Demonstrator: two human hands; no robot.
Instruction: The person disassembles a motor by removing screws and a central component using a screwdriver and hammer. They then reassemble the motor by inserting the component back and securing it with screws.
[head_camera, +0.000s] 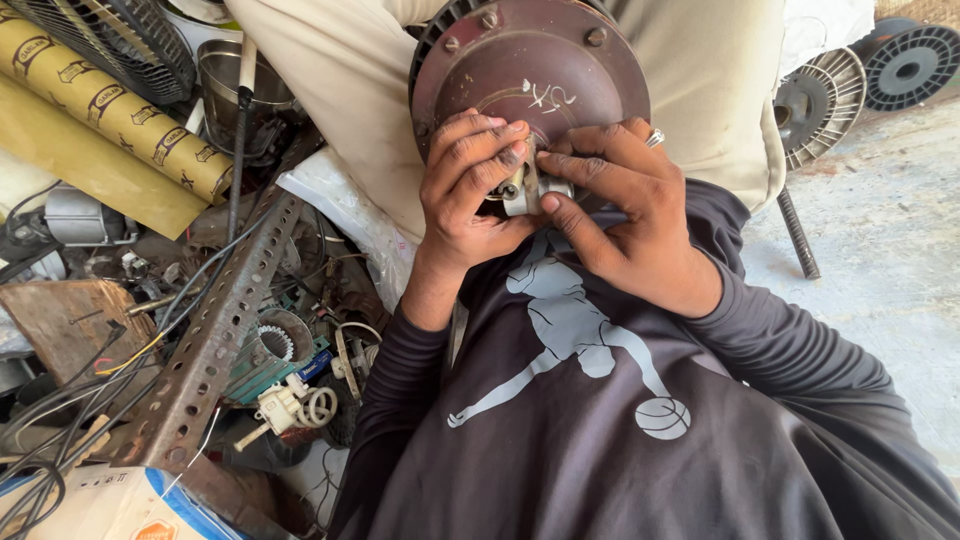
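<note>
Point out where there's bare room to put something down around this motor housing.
Bare concrete floor lies right of the right hand, bordered by the wire spools and a ribbed rod. Left of the left hand it is crowded: perforated angle iron, wires, yellow rolls.

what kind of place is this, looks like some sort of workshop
Most likely a small repair workshop for fans or electric motors. Both hands, left hand and right hand, work on a small metal part at the centre of a round brown motor housing. Nearby lie wire spools, a fan guard and cluttered parts.
</note>
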